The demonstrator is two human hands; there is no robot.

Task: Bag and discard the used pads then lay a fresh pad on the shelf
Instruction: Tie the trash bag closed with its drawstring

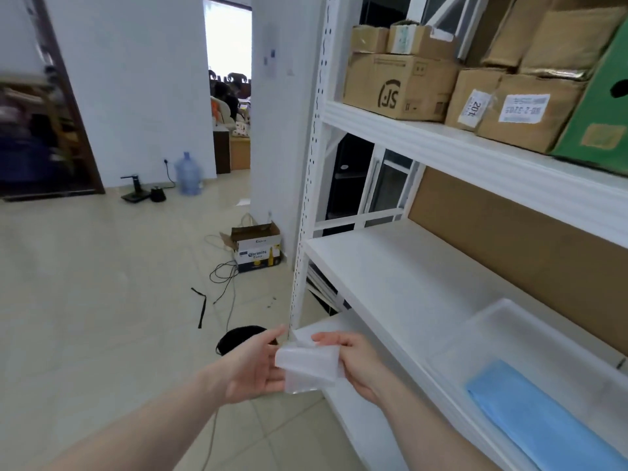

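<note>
Both my hands hold a folded translucent plastic bag (pixel 307 365) in front of the white shelf unit's corner post. My left hand (pixel 253 365) supports the bag from the left with fingers partly curled under it. My right hand (pixel 353 360) pinches its right edge. A folded blue pad (pixel 540 423) lies in a clear plastic tray (pixel 503 321) on the middle white shelf (pixel 390 277) at lower right. No used pad shows on the shelf's bare left part.
Cardboard boxes (pixel 401 83) fill the upper shelf. On the tiled floor stand an open Coronita box (pixel 258 251), loose cables (pixel 224 277), a dark bin (pixel 238 338) below my hands, and a water jug (pixel 187 173) by the wall.
</note>
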